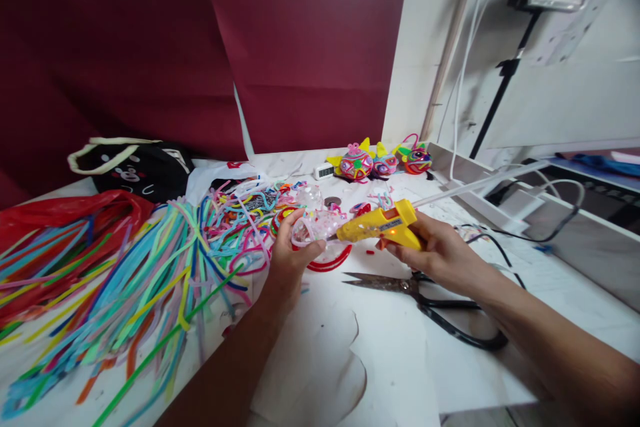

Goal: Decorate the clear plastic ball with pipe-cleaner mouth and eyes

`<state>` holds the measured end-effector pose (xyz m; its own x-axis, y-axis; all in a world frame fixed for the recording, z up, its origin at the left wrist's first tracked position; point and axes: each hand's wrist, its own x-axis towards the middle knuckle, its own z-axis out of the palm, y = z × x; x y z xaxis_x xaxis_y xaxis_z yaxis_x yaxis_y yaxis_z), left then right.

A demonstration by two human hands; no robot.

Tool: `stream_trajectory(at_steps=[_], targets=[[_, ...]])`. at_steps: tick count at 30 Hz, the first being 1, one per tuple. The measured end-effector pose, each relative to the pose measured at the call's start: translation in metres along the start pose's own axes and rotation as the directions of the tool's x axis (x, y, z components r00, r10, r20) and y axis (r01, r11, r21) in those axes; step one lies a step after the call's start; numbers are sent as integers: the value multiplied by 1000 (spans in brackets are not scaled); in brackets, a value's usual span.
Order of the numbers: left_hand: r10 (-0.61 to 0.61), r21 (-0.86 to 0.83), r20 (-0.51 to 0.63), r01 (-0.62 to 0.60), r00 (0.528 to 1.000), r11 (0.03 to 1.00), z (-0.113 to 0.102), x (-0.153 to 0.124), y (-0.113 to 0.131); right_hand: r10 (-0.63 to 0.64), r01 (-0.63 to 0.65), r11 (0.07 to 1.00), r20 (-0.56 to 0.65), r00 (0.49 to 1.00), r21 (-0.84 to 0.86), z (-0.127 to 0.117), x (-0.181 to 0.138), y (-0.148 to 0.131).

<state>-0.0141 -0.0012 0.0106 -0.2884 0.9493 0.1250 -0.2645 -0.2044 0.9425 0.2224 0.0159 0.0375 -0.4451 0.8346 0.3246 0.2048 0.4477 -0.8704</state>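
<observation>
above the white surface (480, 373), just left of the yellow glue gun (373, 223), sits the clear pinkish piece (323, 221), clamped between the thumb and fingers of your left grip (286, 259). your right grip (440, 247) is wrapped around the gun's handle. the gun's long axis runs sideways, its tip aimed left at the piece; whether they touch you cannot tell. the piece looks glossy, rounded and see-through.

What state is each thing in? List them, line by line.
Glue gun: gripped in right hand, glue stick out its back.
Clear plastic piece: held in left hand.
Scissors: lying flat, blades slightly apart.
Fuzzy sticks: loose, spread out.
Red bag: open, fuzzy sticks inside.
Black bag: open or shut, cannot tell.
Three ornaments: decorated, set down at the back.
</observation>
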Motion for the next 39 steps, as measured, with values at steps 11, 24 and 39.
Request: stream_trajectory(at_steps=[11, 24, 39], targets=[[-5, 20, 1, 5, 1000, 1000, 0, 0, 0, 8, -8, 1000, 23, 1000, 24, -1, 1, 3], [-7, 23, -4, 7, 1000, 1000, 0, 0, -1, -8, 11, 993, 21, 1000, -121, -3, -1, 4], [-2, 20, -2, 2, 1000, 1000, -1, 1, -3, 1, 0, 981, 5, 1000, -196, -1, -2, -3]])
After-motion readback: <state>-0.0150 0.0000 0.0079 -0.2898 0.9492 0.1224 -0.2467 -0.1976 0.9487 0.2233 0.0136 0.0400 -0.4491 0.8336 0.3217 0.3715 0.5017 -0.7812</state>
